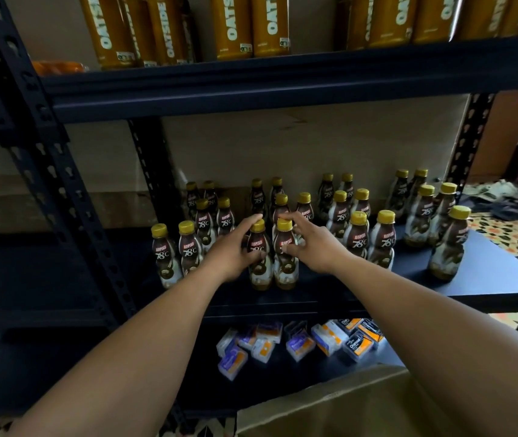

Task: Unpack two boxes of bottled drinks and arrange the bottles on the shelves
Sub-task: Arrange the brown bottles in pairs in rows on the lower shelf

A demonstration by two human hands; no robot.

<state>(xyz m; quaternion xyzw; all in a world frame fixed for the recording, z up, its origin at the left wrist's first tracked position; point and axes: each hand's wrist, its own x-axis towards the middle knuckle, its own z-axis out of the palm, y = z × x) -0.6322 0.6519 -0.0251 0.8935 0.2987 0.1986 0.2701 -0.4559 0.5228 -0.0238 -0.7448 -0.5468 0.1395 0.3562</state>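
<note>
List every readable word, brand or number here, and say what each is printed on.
"OATSIDE": tall yellow cartons.
"KOPIKO": brown bottles with yellow caps.
"78°C": the same bottles' labels.
"Charcoal": dark small box.
Other small boxes: print too blurred to read.

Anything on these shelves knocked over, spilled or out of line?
Nothing spilled or toppled. The rightmost front bottle stands alone where the other columns end in pairs, and the small packs on the lower shelf lie jumbled. The left hand and right hand each grip a middle front bottle.
</note>
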